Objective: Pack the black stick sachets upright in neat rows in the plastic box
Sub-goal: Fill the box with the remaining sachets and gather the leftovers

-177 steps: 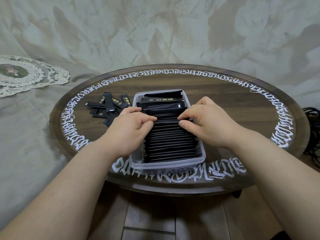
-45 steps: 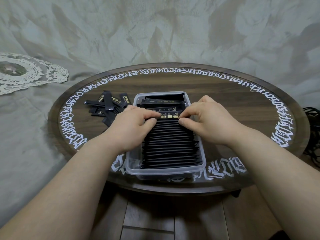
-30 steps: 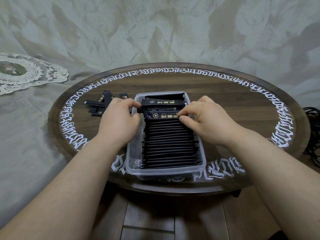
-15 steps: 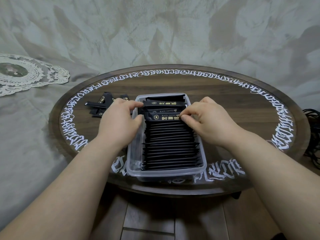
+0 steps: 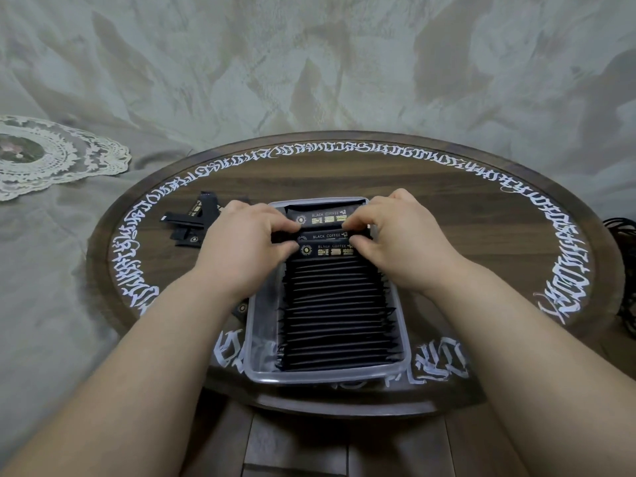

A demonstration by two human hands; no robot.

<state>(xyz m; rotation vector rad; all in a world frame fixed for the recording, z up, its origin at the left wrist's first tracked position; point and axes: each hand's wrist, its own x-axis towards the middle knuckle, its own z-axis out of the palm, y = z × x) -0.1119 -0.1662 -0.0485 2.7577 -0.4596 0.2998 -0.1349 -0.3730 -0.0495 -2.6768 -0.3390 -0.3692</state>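
A clear plastic box (image 5: 261, 370) stands at the near middle of the round table. A long row of black stick sachets (image 5: 337, 311) stands on edge inside it. At the far end a few sachets (image 5: 323, 251) lean back and show gold "BLACK COFFEE" print. My left hand (image 5: 244, 249) pinches the left ends of these leaning sachets. My right hand (image 5: 399, 242) pinches their right ends. Loose sachets (image 5: 189, 223) lie on the table to the left of the box, partly hidden behind my left hand.
The dark wooden table (image 5: 481, 235) carries a ring of white lettering. A lace doily (image 5: 44, 156) lies on the pale cloth at the far left. Black cables (image 5: 624, 270) hang off the right edge. Wooden floor shows below the table's near rim.
My left hand came off the box's left wall onto the left ends of the leaning sachets. My right hand shifted a little farther along the row. More printed faces now show.
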